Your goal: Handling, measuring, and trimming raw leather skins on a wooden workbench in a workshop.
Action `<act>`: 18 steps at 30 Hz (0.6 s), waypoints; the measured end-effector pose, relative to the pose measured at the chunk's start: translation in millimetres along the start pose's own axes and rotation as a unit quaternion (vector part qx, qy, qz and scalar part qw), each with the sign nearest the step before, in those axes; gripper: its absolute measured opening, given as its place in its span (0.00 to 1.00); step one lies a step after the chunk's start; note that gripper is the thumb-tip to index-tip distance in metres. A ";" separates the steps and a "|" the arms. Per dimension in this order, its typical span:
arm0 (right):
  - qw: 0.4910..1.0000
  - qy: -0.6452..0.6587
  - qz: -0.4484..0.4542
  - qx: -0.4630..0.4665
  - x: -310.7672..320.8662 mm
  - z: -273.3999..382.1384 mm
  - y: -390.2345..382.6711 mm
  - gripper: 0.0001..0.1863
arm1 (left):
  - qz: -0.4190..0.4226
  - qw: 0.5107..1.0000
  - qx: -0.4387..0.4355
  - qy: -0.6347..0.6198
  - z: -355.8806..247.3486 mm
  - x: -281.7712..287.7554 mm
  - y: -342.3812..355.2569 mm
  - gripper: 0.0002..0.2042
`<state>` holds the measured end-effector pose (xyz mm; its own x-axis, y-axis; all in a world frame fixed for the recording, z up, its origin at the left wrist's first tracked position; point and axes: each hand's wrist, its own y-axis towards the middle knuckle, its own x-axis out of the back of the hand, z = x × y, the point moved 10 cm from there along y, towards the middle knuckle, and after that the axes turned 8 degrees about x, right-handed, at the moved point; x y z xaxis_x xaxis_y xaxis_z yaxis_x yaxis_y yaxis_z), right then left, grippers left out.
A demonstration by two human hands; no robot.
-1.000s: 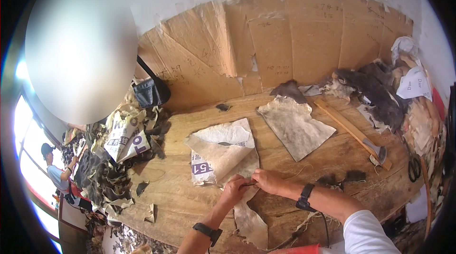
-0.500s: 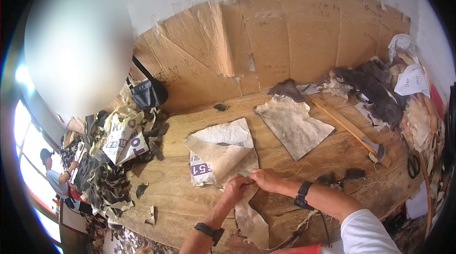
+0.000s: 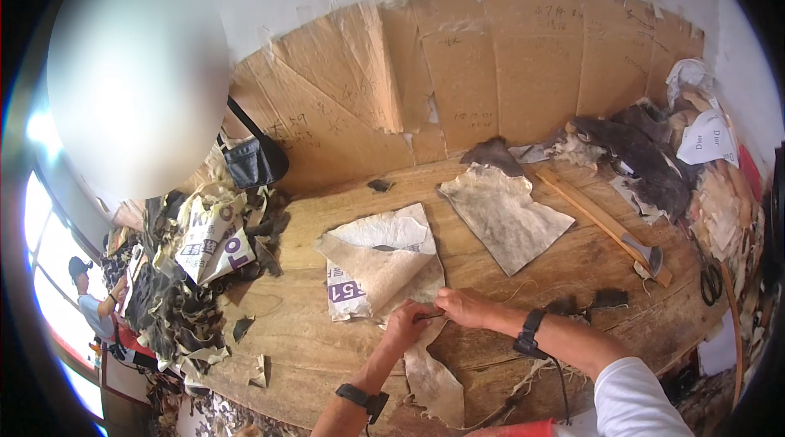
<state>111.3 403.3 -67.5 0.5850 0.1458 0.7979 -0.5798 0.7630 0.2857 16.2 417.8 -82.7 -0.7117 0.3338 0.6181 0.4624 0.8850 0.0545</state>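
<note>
My left hand (image 3: 407,324) is closed at the near edge of a folded pale hide piece (image 3: 401,269). A small thin dark thing (image 3: 427,316) shows at its fingertips, too small to name. Close beside it, my right hand (image 3: 462,308) is pinched, and what it holds is hidden by its fingers. From under the hands, a narrow strip of pale hide (image 3: 433,380) hangs toward the near table edge. Printed white paper (image 3: 343,291) shows under the folded piece. Farther right lies a flat grey-beige hide (image 3: 507,216).
A long wooden ruler (image 3: 593,212) and a broad-bladed metal tool (image 3: 644,255) lie to the right, near black scissors (image 3: 711,283). Dark hide scraps (image 3: 176,298) heap on the left; furs (image 3: 634,159) pile at the back right. Another person (image 3: 102,306) works at far left.
My right hand has shifted slightly right, away from the left, and the small dark thing between them shows a little more. My left hand is nearly where it was.
</note>
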 end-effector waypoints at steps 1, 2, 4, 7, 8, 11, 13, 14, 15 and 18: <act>1.000 -0.005 0.009 0.004 -0.7 0.5 -0.8 0.05 | 0.000 1.000 -0.003 0.010 -0.3 -0.4 0.1 0.12; 1.000 -0.005 0.009 0.004 -0.8 0.0 -1.3 0.05 | 0.000 1.000 -0.002 0.010 1.3 -0.9 -0.4 0.12; 1.000 0.012 0.001 0.017 -0.8 1.6 -1.2 0.06 | -0.002 1.000 -0.005 0.005 3.7 -1.2 -2.1 0.12; 1.000 -0.001 0.018 0.009 -6.3 -5.2 -1.6 0.05 | 0.003 1.000 0.003 0.004 -2.6 -2.4 -0.7 0.13; 1.000 -0.001 0.018 0.009 -5.8 -4.4 -0.6 0.05 | 0.003 1.000 0.003 0.004 -2.8 -2.0 -0.6 0.13; 0.999 -0.029 0.031 0.004 -7.3 -6.2 1.2 0.04 | 0.002 1.000 -0.005 0.008 -3.5 -1.6 -0.5 0.13; 0.998 -0.043 0.011 0.034 -5.0 -3.4 2.0 0.04 | -0.005 1.000 -0.021 0.009 -5.2 -0.7 0.0 0.13; 0.998 -0.043 0.012 0.034 -2.8 -0.7 2.5 0.04 | -0.005 1.000 -0.021 0.008 -5.0 -0.4 -0.1 0.13; 0.998 -0.053 0.012 0.031 0.2 1.4 3.0 0.05 | -0.003 1.000 -0.020 0.011 -5.0 0.1 0.4 0.13; 0.996 -0.084 0.010 0.033 5.3 11.8 6.4 0.05 | 0.001 1.000 -0.013 0.018 -3.9 0.5 0.2 0.13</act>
<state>104.0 401.5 -55.2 0.4732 0.0482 0.8796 -0.6299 0.7166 0.2996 18.0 416.9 -79.4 -0.6917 0.3232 0.6459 0.4781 0.8752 0.0741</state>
